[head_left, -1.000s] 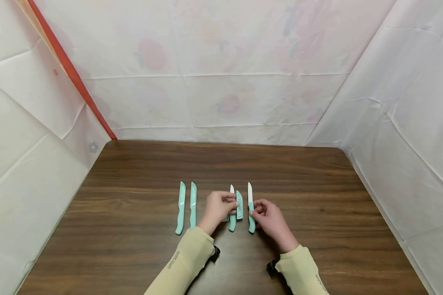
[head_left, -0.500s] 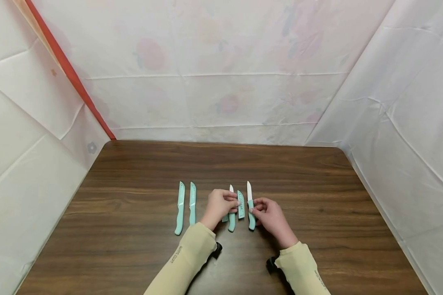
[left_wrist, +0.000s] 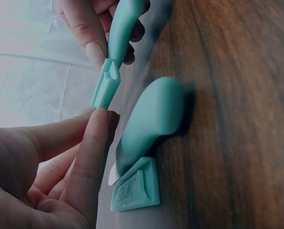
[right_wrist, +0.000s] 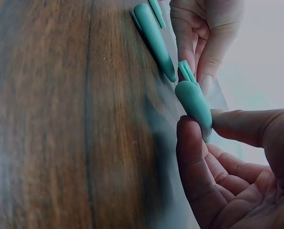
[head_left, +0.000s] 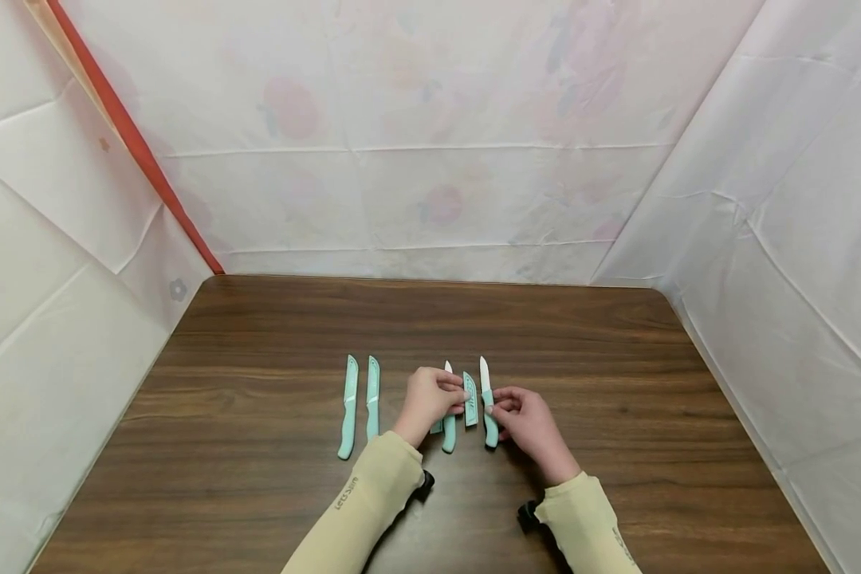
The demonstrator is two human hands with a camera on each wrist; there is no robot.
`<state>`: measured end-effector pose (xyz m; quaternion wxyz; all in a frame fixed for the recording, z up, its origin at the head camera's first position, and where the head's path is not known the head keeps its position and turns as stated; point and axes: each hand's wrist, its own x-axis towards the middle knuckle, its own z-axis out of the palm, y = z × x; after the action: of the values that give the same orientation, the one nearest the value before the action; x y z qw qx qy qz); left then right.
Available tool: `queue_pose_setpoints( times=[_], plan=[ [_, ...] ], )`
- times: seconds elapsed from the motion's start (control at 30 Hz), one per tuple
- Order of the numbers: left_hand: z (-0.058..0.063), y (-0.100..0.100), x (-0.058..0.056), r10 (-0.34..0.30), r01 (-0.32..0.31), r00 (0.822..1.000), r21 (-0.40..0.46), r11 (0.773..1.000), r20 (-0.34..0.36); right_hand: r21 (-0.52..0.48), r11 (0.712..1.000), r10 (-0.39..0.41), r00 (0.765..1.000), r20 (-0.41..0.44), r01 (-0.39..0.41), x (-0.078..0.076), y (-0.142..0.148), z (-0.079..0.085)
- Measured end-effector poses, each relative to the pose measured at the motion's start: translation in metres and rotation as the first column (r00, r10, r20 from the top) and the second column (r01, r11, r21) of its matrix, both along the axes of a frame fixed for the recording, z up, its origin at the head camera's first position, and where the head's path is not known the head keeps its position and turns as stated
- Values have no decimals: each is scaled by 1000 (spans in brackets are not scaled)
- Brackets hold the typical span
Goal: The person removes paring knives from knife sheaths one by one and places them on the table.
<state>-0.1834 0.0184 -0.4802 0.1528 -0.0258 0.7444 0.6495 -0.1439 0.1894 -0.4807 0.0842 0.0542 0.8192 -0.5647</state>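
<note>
In the head view my left hand [head_left: 425, 401] pinches a mint-green knife sheath [head_left: 471, 405] between thumb and fingers. My right hand [head_left: 529, 426] grips the mint handle of a small knife [head_left: 490, 430], its white blade bare and pointing away from me. Knife and sheath are side by side, with a narrow gap between them in the head view. Below my left hand a second unsheathed knife [left_wrist: 154, 112] lies on the table, beside another loose sheath [left_wrist: 137, 188]; my left hand covers part of both in the head view.
Two sheathed mint knives [head_left: 348, 406] lie parallel on the table to the left; my left sleeve hides the end of one. The brown wood-grain table [head_left: 617, 359] is bordered by pale patterned sheeting [head_left: 416, 199] at the back and sides.
The sheath in my left hand has shifted slightly right, closer to the knife in my right hand. My left forearm moved a little right; both grips stay the same.
</note>
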Motion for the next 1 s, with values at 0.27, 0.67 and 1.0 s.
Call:
queue_pose_setpoints(
  times=[0.27,0.67,1.0],
  plan=[
    [2,2,0,-18,18,1000,-36,999,3,-8,1000,-11,1000,4,11,0,0,-1],
    [1,9,-3,-24,23,1000,-72,997,-19,6,1000,-18,1000,-2,18,-1,2,-3],
    [2,13,-7,-38,29,997,-129,991,-69,33,999,-22,1000,8,22,-3,2,-4]
  ],
)
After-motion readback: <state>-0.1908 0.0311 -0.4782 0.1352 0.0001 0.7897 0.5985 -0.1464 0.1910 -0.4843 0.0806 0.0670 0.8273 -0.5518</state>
